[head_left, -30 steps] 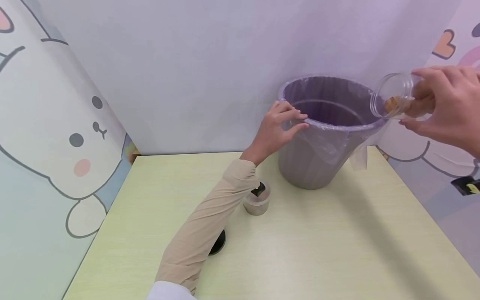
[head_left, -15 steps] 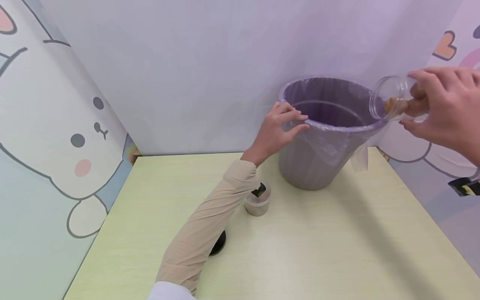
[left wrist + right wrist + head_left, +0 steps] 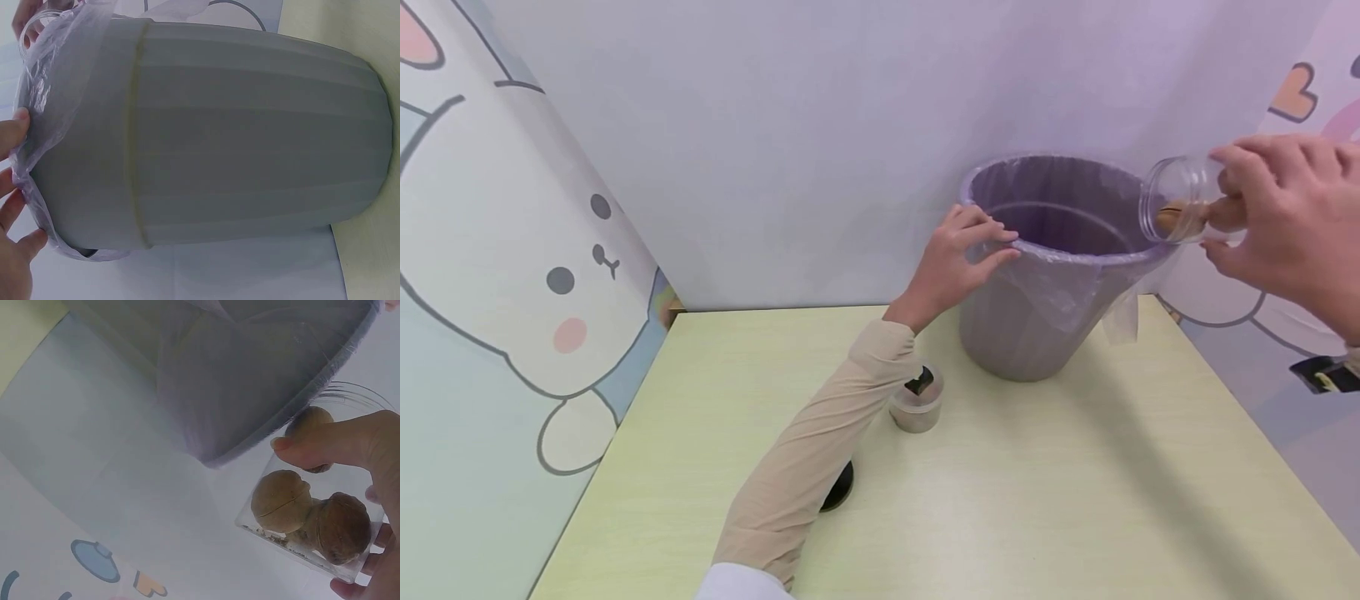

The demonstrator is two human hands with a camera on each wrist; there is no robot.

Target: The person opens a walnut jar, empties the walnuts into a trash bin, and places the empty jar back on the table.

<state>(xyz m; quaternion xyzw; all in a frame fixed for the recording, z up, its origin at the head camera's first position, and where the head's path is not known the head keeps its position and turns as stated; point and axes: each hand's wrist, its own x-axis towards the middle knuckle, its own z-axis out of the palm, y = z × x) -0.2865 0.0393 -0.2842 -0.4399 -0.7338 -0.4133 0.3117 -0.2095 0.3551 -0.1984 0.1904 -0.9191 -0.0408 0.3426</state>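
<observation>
My right hand grips a clear jar tipped on its side, its open mouth at the right edge of the trash bin. Several round brown nuts, walnut-like, lie inside with crumbs near the jar's base; one sits close to the mouth. The grey trash bin stands tilted toward the right and carries a thin translucent liner folded over its rim. At the rim's near left side, my left hand pinches liner and edge between thumb and fingers. Fingertips show against the liner in the left wrist view.
On the pale yellow table, a small lidded tub with a black mark stands below the left wrist. A black round object is partly hidden by the left sleeve. Walls with cartoon pictures rise behind and at both sides.
My right hand and the jar have shifted slightly left, and the nut near the mouth has turned and slid a little toward the opening. My left hand keeps its hold on the rim.
</observation>
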